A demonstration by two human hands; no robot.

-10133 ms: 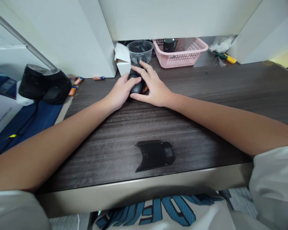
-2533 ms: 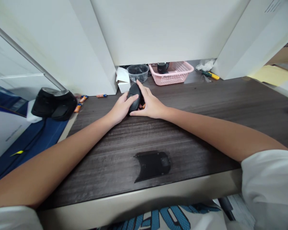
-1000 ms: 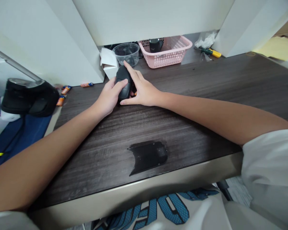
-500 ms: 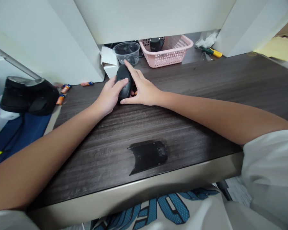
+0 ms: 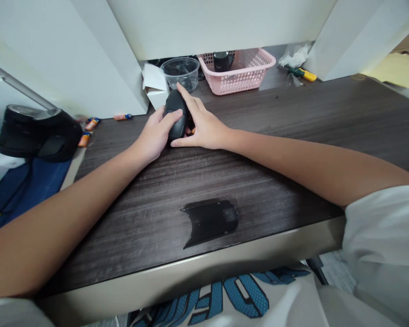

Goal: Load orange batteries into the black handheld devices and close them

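Near the far side of the table (image 5: 150, 204), my left hand (image 5: 154, 135) grips what looks like a black computer mouse (image 5: 176, 104), thumb laid across its face. My right hand (image 5: 208, 126) is closed around the same mouse from the other side: the forefinger reaches to its far end, the thumb meets its near end, and the remaining fingers curl in behind, mostly hidden. An orange piece (image 5: 192, 131) shows between that hand and the mouse; too little is visible to name it surely. Nor can I tell whether the mouse touches the table.

For steady handling, I judge it best to let the left thumb do the holding, firm but not crushing, and to brace both ends with the right thumb and forefinger, so nothing twists while the hidden fingers work. Tilting the right side slightly towards me would show what they touch.

Nearer my body lies a black plastic cover (image 5: 206, 222), its small grille to the right. Left of my hands, an orange battery (image 5: 122, 116) lies by the white panel (image 5: 98, 59). Beyond the mouse stand a white box (image 5: 157, 84), a clear plastic tub (image 5: 172, 81) and a pink basket (image 5: 238, 84) holding a black mug (image 5: 221, 62).
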